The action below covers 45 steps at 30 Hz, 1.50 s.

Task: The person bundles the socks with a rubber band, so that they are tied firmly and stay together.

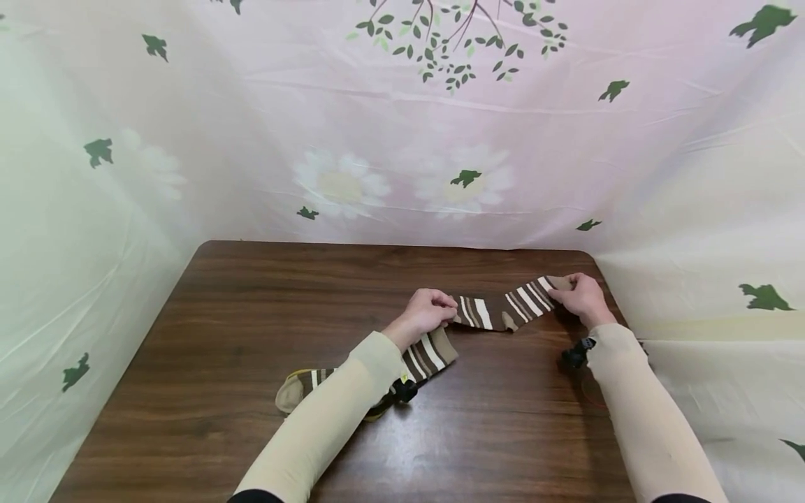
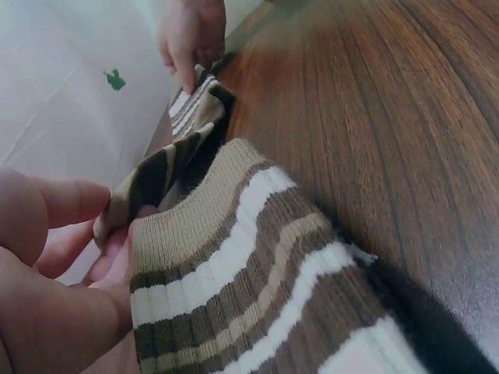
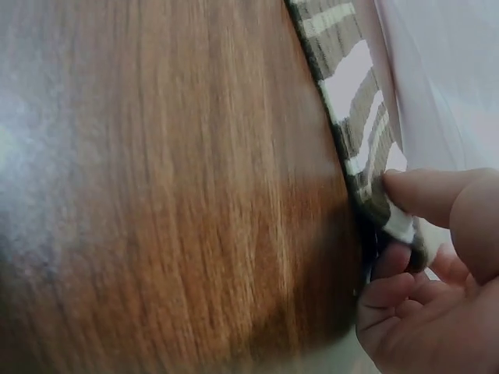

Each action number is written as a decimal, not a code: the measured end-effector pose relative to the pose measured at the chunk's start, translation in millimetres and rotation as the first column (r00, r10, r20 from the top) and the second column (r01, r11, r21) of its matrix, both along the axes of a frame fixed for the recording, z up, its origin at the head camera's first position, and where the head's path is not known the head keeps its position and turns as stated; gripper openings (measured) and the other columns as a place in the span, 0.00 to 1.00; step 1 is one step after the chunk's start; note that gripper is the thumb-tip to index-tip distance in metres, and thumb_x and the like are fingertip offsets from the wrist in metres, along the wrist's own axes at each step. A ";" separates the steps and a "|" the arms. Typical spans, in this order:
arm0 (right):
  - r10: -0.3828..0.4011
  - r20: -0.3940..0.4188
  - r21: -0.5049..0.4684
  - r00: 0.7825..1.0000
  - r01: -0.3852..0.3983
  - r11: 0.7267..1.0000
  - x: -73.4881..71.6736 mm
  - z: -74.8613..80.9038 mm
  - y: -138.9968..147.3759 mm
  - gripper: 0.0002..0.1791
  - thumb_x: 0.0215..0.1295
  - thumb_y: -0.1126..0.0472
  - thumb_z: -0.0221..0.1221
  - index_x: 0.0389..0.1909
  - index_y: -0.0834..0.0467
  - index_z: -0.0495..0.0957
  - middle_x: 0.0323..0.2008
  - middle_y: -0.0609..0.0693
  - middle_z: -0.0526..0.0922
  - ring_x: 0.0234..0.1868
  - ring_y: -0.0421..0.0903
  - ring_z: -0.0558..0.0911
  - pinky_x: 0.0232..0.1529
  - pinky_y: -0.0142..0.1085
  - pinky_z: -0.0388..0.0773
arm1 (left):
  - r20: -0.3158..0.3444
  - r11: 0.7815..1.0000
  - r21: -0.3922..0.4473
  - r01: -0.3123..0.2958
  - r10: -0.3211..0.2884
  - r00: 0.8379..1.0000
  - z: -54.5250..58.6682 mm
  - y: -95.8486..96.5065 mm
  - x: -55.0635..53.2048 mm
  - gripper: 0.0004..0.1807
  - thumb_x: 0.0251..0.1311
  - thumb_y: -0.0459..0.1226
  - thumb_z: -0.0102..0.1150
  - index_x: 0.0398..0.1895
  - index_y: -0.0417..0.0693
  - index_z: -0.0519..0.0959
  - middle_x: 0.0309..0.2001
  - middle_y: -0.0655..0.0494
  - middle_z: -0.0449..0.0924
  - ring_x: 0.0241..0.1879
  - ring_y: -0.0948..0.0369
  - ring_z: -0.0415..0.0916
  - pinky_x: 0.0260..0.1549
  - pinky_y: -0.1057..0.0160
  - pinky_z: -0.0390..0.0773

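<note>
A brown, beige and white striped sock (image 1: 484, 314) stretches between both hands along the table. My left hand (image 1: 426, 311) pinches one end of it between thumb and fingers. At the far right, my right hand (image 1: 581, 299) pinches the other end; the right wrist view shows the thumb (image 3: 429, 191) on top and fingers beneath. A beige heel patch (image 1: 509, 321) shows midway. A second matching sock (image 1: 430, 355) lies under my left forearm, which hides its middle. Its beige cuff (image 2: 187, 226) is right beside the left fingers, and its beige toe (image 1: 290, 395) points left.
The dark wood table (image 1: 251, 300) has rounded far corners. A pale curtain (image 1: 390, 126) printed with leaves, birds and flowers hangs behind it and along both sides. Small black cameras are strapped at both wrists. The right hand is near the table's right edge.
</note>
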State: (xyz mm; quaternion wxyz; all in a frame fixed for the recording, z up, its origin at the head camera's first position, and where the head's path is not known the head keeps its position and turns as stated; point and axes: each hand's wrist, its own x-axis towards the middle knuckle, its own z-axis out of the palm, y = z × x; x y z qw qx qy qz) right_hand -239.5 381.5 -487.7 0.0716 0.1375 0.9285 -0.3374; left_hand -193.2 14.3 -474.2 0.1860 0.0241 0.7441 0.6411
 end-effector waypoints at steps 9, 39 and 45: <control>-0.054 -0.121 -0.163 0.991 0.033 0.986 0.9 -6.4 4.0 0.27 0.78 0.56 0.58 0.65 0.74 0.68 0.47 0.61 0.75 0.37 0.43 0.78 0.33 0.31 0.79 | 0.051 0.996 0.089 -0.002 -0.002 0.999 2.8 -9.4 -1.7 0.10 0.64 0.24 0.67 0.47 0.29 0.84 0.46 0.48 0.85 0.33 0.64 0.80 0.36 0.66 0.85; -0.103 -0.116 -0.848 0.988 -0.045 0.528 25.1 45.9 -51.1 0.05 0.74 0.64 0.64 0.47 0.56 0.80 0.33 0.41 0.87 0.27 0.36 0.81 0.29 0.28 0.81 | 0.200 0.958 0.270 -0.094 0.040 0.979 31.2 -94.8 20.9 0.26 0.69 0.26 0.64 0.68 0.36 0.72 0.43 0.52 0.84 0.35 0.63 0.83 0.39 0.64 0.84; 0.007 -0.057 -0.886 0.998 -0.054 0.461 30.2 49.0 -62.7 0.06 0.76 0.66 0.61 0.46 0.54 0.83 0.34 0.43 0.86 0.30 0.38 0.82 0.34 0.30 0.81 | 0.181 0.965 0.244 -0.096 0.052 0.982 35.8 -123.9 33.8 0.25 0.69 0.26 0.63 0.67 0.31 0.71 0.43 0.53 0.83 0.35 0.63 0.82 0.39 0.64 0.85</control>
